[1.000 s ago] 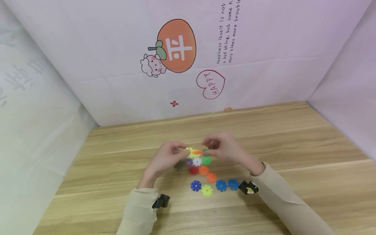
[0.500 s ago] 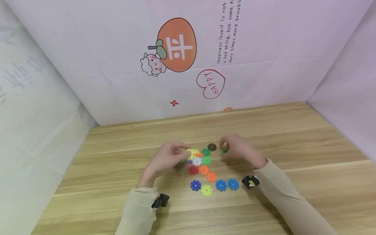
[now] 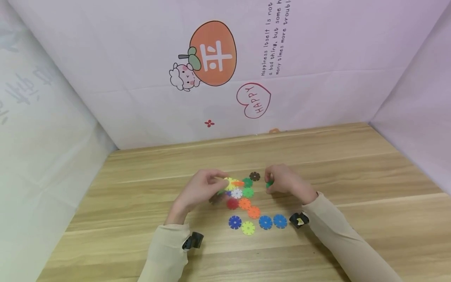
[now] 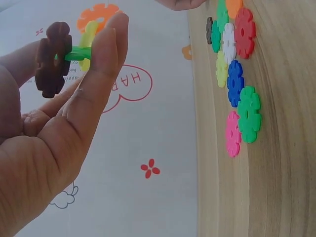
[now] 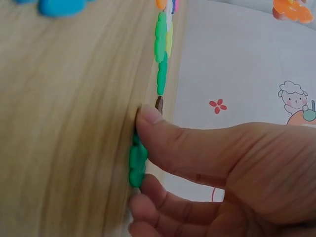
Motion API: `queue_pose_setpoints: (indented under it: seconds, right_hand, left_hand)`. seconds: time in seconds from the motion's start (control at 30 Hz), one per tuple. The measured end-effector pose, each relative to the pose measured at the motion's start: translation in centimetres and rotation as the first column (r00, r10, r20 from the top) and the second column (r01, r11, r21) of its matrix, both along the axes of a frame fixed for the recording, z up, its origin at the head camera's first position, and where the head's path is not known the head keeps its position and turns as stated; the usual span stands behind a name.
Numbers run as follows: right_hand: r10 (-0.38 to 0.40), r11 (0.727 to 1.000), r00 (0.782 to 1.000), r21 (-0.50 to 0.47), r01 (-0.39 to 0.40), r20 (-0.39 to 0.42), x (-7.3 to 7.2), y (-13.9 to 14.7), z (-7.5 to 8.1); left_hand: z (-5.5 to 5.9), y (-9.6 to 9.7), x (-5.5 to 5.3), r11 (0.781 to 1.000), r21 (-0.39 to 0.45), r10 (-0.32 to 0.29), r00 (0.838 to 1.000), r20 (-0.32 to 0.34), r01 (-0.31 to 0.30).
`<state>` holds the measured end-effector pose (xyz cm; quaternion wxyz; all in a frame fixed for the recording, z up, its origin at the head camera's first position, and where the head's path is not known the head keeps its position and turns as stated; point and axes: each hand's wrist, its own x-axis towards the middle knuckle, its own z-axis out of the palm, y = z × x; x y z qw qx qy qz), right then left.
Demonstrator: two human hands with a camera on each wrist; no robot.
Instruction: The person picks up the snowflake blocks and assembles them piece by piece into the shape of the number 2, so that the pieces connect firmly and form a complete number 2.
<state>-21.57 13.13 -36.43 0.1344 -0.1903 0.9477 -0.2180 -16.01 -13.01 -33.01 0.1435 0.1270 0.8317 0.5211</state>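
Note:
My left hand (image 3: 201, 190) holds up a small assembly of notched plastic discs, pinched between thumb and fingers above the table. In the left wrist view it is made of a brown disc (image 4: 53, 71), a green disc (image 4: 78, 53) seen edge-on, a yellow disc (image 4: 89, 37) and an orange disc (image 4: 96, 14). Off to the right, my right hand (image 3: 285, 181) is low at the table with a green notched disc (image 5: 138, 160) between thumb and fingertips. Most of that disc is hidden by the hand in the head view.
Several loose discs lie between the hands, among them a dark brown disc (image 3: 255, 176), a white disc (image 3: 237, 193) and a red disc (image 3: 232, 203). Nearer me are a yellow disc (image 3: 248, 228) and a blue disc (image 3: 266, 222). A printed cloth wall (image 3: 148, 113) rises behind the wooden table (image 3: 334, 156).
My right hand has moved right, away from the assembly, to the green disc, and its fingers have drawn in on it. The left hand stays nearly in place with the assembly.

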Motion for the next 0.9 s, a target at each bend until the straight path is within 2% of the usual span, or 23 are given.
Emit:
queue_pose_setpoints:
  seconds: [0.17,0.23,0.37,0.47,0.63,0.83,0.9]
  right_hand:
    - [0.014,0.999,1.0,0.034,-0.015,0.013,0.0,-0.2,-0.1]
    - [0.012,1.0,1.0,0.017,-0.013,0.019,0.1,-0.2,-0.2]
    - [0.019,0.996,1.0,-0.082,-0.018,0.012,0.1,-0.1,-0.2]
    - [0.027,0.981,1.0,-0.192,-0.027,-0.003,0.2,-0.2,-0.1]
    - [0.056,0.922,0.998,-0.385,-0.039,0.033,0.4,-0.8,0.5]
    - [0.094,0.804,0.982,-0.594,0.021,0.163,1.2,-1.7,1.6]
    - [0.118,0.778,0.977,-0.627,0.019,0.176,1.4,-2.0,1.9]
  left_hand:
    - [-0.1,-0.1,0.1,1.0,0.011,0.021,1.0,0.006,-0.021]
    - [-0.2,-0.2,0.1,0.999,0.019,0.027,1.0,0.008,-0.028]
    - [-0.3,-0.3,0.1,0.998,0.063,0.02,1.0,0.024,-0.021]
    - [-0.4,-0.2,0.0,0.995,0.092,0.026,0.999,0.033,-0.029]
    - [-0.5,-0.2,-0.1,0.991,0.092,0.09,0.996,0.018,-0.092]
    - [-0.5,-0.1,-0.1,0.985,0.087,0.143,0.989,0.036,-0.146]
    - [-0.5,-0.1,-0.2,0.986,0.083,0.145,0.989,0.03,-0.147]
